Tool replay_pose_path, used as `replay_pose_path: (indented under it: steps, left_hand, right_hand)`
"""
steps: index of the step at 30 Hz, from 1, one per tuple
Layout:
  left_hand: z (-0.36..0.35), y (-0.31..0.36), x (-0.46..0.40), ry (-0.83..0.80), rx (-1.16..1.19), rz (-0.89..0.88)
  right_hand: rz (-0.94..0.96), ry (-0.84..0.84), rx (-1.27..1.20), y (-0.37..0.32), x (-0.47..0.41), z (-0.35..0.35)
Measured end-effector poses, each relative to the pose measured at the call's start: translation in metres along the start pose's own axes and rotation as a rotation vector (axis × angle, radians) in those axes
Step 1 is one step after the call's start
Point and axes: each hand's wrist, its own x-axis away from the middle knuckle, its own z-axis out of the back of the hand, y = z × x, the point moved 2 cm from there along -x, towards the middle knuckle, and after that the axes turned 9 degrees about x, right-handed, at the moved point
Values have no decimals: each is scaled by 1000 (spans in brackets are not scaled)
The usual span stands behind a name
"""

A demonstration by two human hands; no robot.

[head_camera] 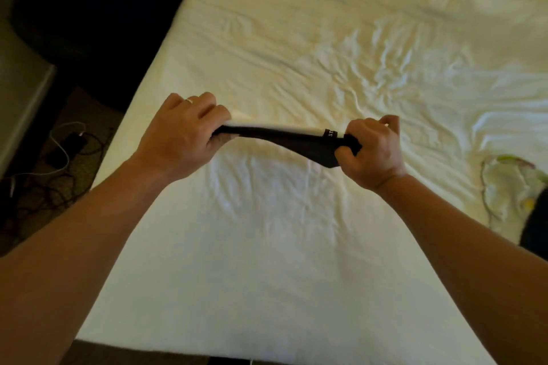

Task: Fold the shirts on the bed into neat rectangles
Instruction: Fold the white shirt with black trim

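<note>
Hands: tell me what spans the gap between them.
In the head view, a black garment with a white band stretches between the left hand and right hand, both gripping its ends above the bed.

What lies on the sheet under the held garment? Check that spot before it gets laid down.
Nothing visible. The left hand and right hand grip the black-and-white garment above bare, wrinkled bed sheet. The only other item, a crumpled light garment, lies off toward the right edge.

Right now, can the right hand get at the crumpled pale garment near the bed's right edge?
Probably not yet: the right hand and left hand both grip the black-and-white garment. The bedsheet toward the pale garment looks unobstructed.
</note>
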Motion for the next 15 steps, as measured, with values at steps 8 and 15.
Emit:
replay_pose_path:
  steps: [8, 15]
  left_hand:
    - [-73, 44, 125, -193, -90, -54]
    - [-124, 107, 254, -620, 167, -59]
  right_hand:
    - [193, -367, 137, -11, 115, -48]
    - [201, -769, 9, -36, 252, -69]
